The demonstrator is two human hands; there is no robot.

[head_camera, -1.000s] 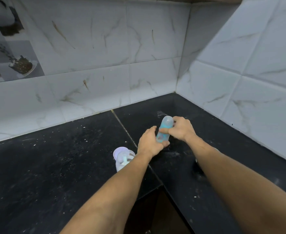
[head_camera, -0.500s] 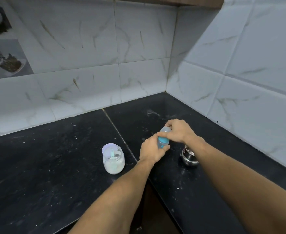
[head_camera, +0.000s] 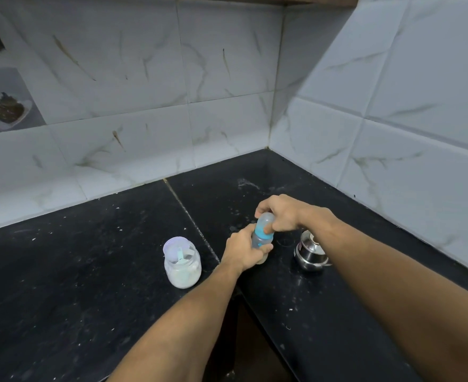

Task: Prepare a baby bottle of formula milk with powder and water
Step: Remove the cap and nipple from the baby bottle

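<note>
Baby bottle: translucent body, blue collar, clear domed cap fitted; tilted slightly, cap uppermost, above the black countertop. Powder jar: clear, rounded, upright on the countertop left of the bottle, holding white powder and a pale scoop.

Black speckled counter; white veined tiles; blue-collared bottle.

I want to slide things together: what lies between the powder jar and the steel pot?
In the head view, the baby bottle, gripped by the left hand and right hand, stands between the powder jar and steel pot.
</note>
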